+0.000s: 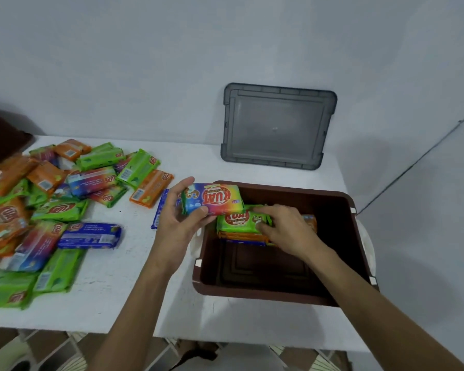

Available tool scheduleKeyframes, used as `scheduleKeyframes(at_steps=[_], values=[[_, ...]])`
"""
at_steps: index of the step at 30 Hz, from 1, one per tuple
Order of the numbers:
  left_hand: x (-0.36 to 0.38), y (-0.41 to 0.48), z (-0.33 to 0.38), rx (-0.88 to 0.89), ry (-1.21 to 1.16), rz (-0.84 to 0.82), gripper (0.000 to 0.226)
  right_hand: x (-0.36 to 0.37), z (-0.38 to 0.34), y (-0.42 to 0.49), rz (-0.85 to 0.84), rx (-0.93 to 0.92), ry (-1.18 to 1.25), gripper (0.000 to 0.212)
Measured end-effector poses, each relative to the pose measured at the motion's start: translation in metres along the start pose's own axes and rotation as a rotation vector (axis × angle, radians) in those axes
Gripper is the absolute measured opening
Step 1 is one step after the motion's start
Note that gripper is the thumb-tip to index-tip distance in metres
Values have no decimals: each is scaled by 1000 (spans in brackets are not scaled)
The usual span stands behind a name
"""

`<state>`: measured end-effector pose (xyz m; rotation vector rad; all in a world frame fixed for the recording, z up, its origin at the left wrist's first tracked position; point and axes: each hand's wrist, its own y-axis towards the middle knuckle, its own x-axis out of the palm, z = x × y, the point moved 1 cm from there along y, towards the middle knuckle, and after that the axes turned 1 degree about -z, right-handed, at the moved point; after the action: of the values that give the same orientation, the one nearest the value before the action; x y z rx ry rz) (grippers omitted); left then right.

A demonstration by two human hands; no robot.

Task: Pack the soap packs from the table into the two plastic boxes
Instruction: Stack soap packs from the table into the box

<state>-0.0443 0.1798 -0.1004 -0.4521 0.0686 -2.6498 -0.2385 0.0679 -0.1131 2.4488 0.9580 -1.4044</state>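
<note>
On the tabletop (113, 303), at its right edge, sits the brown box (265, 293), soap packs (51, 196) heaped along the left edge, L hand (177, 212) gripping a rainbow pack (214, 199) over box's far-left corner, R hand (287, 228) pinching the green pack (236, 222) atop the stack (241, 236) inside.

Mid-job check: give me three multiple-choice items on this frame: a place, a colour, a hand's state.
1. The grey lid is: A on the brown box; B propped against the wall behind it; C on the floor.
2. The top pack of the stack in the box is: A green; B blue; C white.
3. The left hand: A hangs empty; B holds a multicolour pack; C rests flat on the table.
Key: 1 B, it stands upright at the wall; 2 A, its wrapper is green; 3 B, thumb and fingers pinch the pack.
</note>
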Motion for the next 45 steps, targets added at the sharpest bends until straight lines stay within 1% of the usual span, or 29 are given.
scheduleKeyframes(at_steps=[5, 7, 9, 11, 12, 13, 14, 15, 16, 18, 21, 24, 26, 27, 30, 33, 35, 37, 39, 41, 43, 45], values=[[4, 5, 8, 33, 121, -93, 55, 6, 2, -3, 32, -7, -51, 40], [8, 9, 12, 27, 131, -113, 60, 0, 0, -7, 130, -16, -47, 35], [14, 14, 16, 13, 111, -126, 64, -10, -4, -12, 288, -30, 78, 28], [20, 19, 20, 11, 98, -153, 63, -22, -11, -14, 383, -16, 297, 22], [24, 22, 21, 12, 107, -162, 61, -27, -14, -15, 378, -10, 439, 21], [28, 24, 23, 11, 119, -169, 59, -32, -18, -16, 333, -14, 586, 23], [33, 27, 24, 9, 131, -175, 56, -36, -22, -16, 268, -24, 703, 29], [38, 29, 25, 9, 144, -184, 54, -39, -24, -17, 206, -42, 770, 37], [44, 32, 25, 13, 162, -192, 52, -41, -27, -18, 160, -66, 803, 47], [55, 38, 26, 25, 200, -197, 47, -45, -28, -20, 121, -110, 838, 62], [70, 45, 24, 58, 256, -158, 35, -52, -23, -24, 92, -134, 889, 75], [79, 47, 18, 83, 320, -157, 31, -57, -13, -26, 49, -154, 827, 72], [80, 47, 16, 118, 329, -174, 23, -59, -3, -29, 21, -98, 812, 62], [76, 47, 15, 155, 370, -171, 19, -59, 3, -31, 18, -65, 812, 55], [61, 45, 11, 265, 618, -131, 13, -58, 20, -39, 86, 17, 758, 40], [49, 39, 6, 335, 784, -72, 14, -55, 33, -48, 178, 113, 711, 35], [45, 36, 2, 430, 887, -34, 13, -53, 39, -52, 211, 143, 594, 32], [42, 33, -2, 505, 991, -16, 13, -48, 43, -53, 222, 157, 523, 29], [39, 28, -8, 523, 1087, 19, 14, -42, 47, -51, 207, 196, 569, 27], [36, 23, -13, 518, 1183, 90, 15, -34, 49, -48, 152, 242, 597, 28], [33, 19, -16, 495, 1244, 149, 15, -29, 50, -48, 110, 250, 468, 30], [30, 17, -17, 469, 1271, 163, 15, -28, 49, -50, 104, 222, 232, 34]])
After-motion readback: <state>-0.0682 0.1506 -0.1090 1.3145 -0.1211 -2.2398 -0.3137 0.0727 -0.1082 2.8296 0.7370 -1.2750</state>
